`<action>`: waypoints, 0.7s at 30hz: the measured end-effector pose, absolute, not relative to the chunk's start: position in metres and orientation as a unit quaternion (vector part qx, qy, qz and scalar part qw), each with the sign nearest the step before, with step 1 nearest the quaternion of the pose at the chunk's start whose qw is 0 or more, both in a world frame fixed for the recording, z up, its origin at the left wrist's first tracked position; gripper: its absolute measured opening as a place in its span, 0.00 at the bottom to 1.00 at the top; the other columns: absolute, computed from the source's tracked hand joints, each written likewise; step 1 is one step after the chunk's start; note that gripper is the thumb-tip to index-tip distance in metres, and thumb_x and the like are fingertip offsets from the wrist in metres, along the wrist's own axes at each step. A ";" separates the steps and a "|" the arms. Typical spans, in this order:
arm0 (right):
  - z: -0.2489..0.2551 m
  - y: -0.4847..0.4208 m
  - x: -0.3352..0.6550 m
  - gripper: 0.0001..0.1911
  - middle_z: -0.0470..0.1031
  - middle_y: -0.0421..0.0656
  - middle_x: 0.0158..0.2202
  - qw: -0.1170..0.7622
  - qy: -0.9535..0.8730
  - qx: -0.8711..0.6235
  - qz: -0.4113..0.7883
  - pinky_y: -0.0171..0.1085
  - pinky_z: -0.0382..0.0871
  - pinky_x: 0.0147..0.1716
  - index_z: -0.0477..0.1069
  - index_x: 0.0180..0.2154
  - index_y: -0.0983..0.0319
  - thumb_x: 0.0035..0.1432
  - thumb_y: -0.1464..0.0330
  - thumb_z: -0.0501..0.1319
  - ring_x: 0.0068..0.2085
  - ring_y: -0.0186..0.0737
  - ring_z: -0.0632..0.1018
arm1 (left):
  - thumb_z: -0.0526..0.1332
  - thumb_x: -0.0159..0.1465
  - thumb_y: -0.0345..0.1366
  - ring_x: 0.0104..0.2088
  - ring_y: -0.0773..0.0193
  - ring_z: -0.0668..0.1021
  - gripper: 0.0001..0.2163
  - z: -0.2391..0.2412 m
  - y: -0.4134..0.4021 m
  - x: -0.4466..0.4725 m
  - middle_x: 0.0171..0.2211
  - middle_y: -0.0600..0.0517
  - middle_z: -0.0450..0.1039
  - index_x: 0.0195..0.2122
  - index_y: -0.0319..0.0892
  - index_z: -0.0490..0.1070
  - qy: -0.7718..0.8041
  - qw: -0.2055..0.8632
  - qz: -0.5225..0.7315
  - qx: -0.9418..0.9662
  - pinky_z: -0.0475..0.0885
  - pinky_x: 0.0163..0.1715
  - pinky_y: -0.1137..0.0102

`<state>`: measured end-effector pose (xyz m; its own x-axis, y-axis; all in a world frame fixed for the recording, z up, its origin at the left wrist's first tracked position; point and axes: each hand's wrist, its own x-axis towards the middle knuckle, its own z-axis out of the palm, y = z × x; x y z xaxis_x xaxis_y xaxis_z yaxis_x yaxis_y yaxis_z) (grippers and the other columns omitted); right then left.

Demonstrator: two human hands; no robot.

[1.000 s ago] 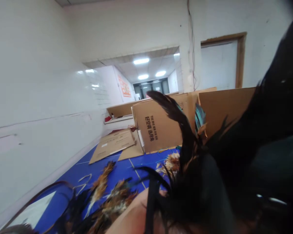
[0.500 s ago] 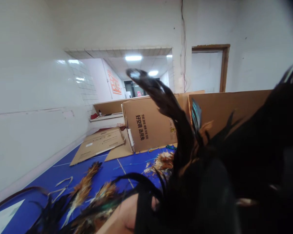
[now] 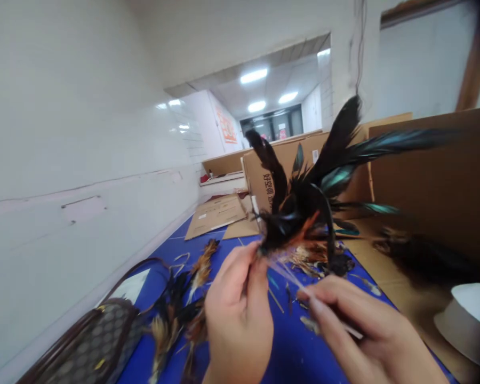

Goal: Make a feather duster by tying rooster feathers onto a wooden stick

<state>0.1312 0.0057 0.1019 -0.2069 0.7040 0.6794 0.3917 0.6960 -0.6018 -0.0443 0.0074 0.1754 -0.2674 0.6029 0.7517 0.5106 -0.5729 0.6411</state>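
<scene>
My left hand (image 3: 240, 309) is closed around the base of a bunch of feathers (image 3: 300, 208). The dark plumes, some with a green-blue sheen, fan up and to the right, and orange-brown ones show near the base. Lower right of the bunch, my right hand (image 3: 356, 325) pinches thin pale strands (image 3: 286, 273) between thumb and finger. These strands run up to the base of the bunch. Whether they are thread, tape or quills I cannot tell.
Loose feather bundles (image 3: 170, 314) lie left on the blue table (image 3: 292, 352), near a patterned handbag (image 3: 108, 336). Behind the bunch are more brown feathers (image 3: 308, 257) and a cardboard box (image 3: 260, 170). A white roll (image 3: 468, 320) stands at right on cardboard.
The feather bunch, close to the camera before, is now farther off and fully visible. Both hands now show, with pale strands between them. The view has swung left and tilted.
</scene>
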 end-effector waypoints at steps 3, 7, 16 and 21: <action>0.140 0.023 0.128 0.05 0.78 0.41 0.30 0.568 -0.707 -0.362 0.213 0.32 0.73 0.24 0.74 0.41 0.57 0.67 0.66 0.59 0.27 0.38 0.78 | 0.60 0.69 0.35 0.41 0.59 0.80 0.11 0.171 0.033 -0.038 0.41 0.47 0.80 0.48 0.45 0.80 0.458 0.035 0.629 0.627 0.76 0.45 0.67; 0.134 0.036 0.122 0.04 0.73 0.40 0.26 0.621 -0.641 -0.383 0.238 0.30 0.70 0.21 0.70 0.36 0.58 0.64 0.65 0.61 0.24 0.35 0.74 | 0.58 0.70 0.32 0.48 0.57 0.79 0.12 0.158 0.053 -0.032 0.46 0.44 0.79 0.50 0.42 0.79 0.455 0.008 0.627 0.633 0.73 0.53 0.64; 0.123 0.046 0.120 0.04 0.66 0.35 0.20 0.631 -0.606 -0.402 0.269 0.28 0.63 0.16 0.71 0.32 0.59 0.59 0.68 0.63 0.18 0.30 0.67 | 0.58 0.70 0.31 0.45 0.58 0.80 0.11 0.154 0.060 -0.027 0.42 0.45 0.79 0.48 0.42 0.79 0.443 0.012 0.613 0.654 0.74 0.50 0.65; 0.116 0.048 0.122 0.05 0.64 0.35 0.19 0.645 -0.584 -0.417 0.264 0.29 0.61 0.14 0.74 0.33 0.59 0.59 0.64 0.64 0.17 0.31 0.66 | 0.57 0.70 0.31 0.47 0.58 0.80 0.12 0.149 0.064 -0.024 0.45 0.44 0.79 0.50 0.42 0.78 0.437 -0.005 0.607 0.663 0.74 0.51 0.64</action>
<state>0.1224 0.0478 0.1157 0.1793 0.8271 0.5327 0.1467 0.5130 -0.8458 -0.0241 0.0642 0.1494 -0.1195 0.5742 0.8099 0.5863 -0.6175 0.5243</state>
